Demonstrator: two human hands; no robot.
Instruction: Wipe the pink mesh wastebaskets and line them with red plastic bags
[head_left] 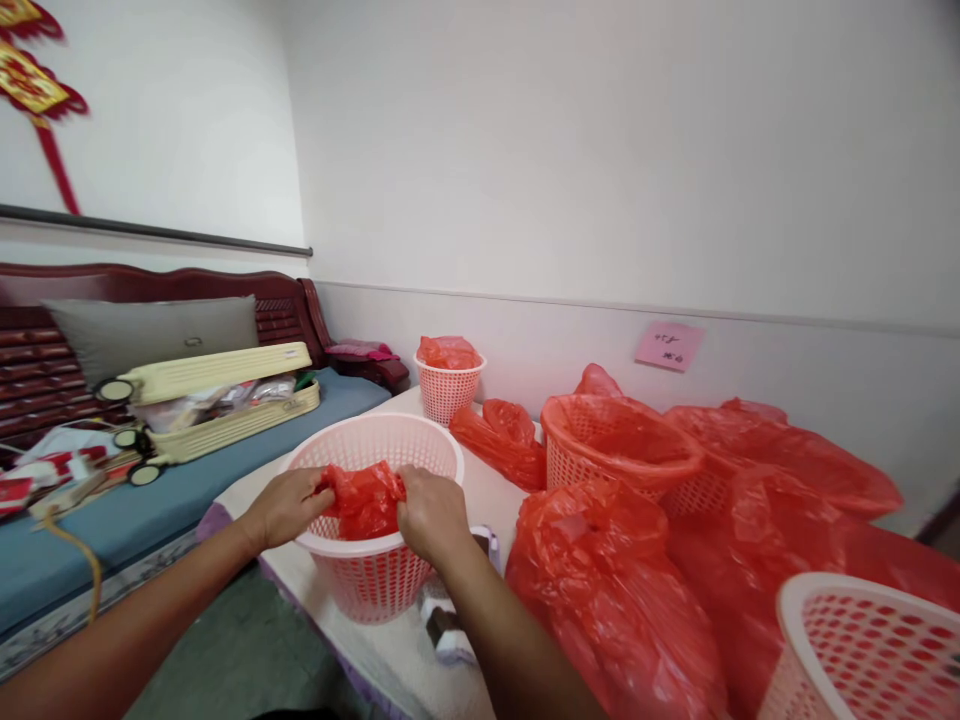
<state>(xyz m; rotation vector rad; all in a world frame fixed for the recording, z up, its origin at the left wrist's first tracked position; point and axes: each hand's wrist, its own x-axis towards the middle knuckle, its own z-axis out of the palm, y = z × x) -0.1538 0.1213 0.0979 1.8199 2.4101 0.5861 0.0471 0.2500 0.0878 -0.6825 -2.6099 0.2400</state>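
A red plastic bag [367, 500] is bunched inside the mouth of a pink perforated basket [371, 585]. My left hand [291, 505] pinches the bag's left edge, and my right hand [433, 512] grips its right edge. Both hands are closed, just above the basket's near rim. The basket stands upright on a table [495, 500] with a pale cover. Partly hidden behind my right forearm lies a folded brown-and-white cloth [448, 628].
Along the right are filled red bags [611, 590], a bag-lined basket [619, 440] and another pink basket [870, 650]. A smaller basket [450, 388] stands at the back. Left, an open cream suitcase [232, 415] lies on a blue-cushioned bench [67, 535]. A pink note [670, 346] is on the wall.
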